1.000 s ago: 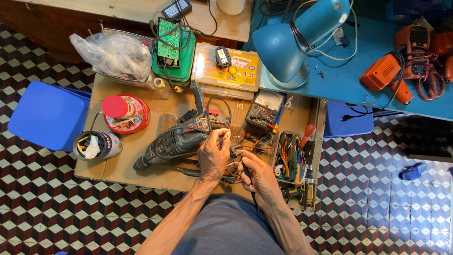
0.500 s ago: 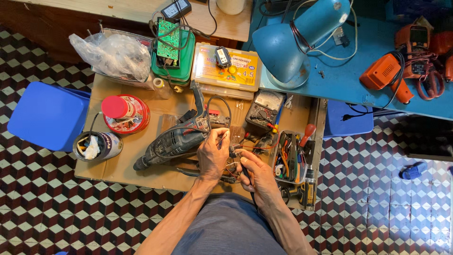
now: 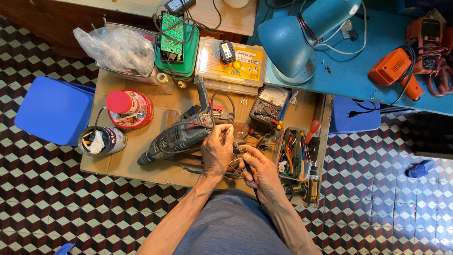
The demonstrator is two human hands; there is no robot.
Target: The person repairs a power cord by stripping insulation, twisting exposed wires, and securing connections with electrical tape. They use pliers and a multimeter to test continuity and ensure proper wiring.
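Note:
A dark green power drill (image 3: 177,138) lies on a cardboard-covered low table (image 3: 132,163), its nose pointing lower left. My left hand (image 3: 217,150) pinches thin wires at the drill's rear end, next to a small switch part. My right hand (image 3: 257,171) grips a black pen-like tool, its tip at the same wires, its cord running back toward my body. Both hands meet just right of the drill body. What the fingertips touch is too small to make out.
A grey multimeter (image 3: 269,105), a tray of hand tools (image 3: 296,156), a yellow parts box (image 3: 231,61), a green box with a circuit board (image 3: 175,42), a red tin (image 3: 130,108), a can (image 3: 101,140), a blue lamp (image 3: 295,42) and an orange drill (image 3: 396,71) surround the spot.
Both hands stay at the wires behind the drill. Only the fingers shift slightly.

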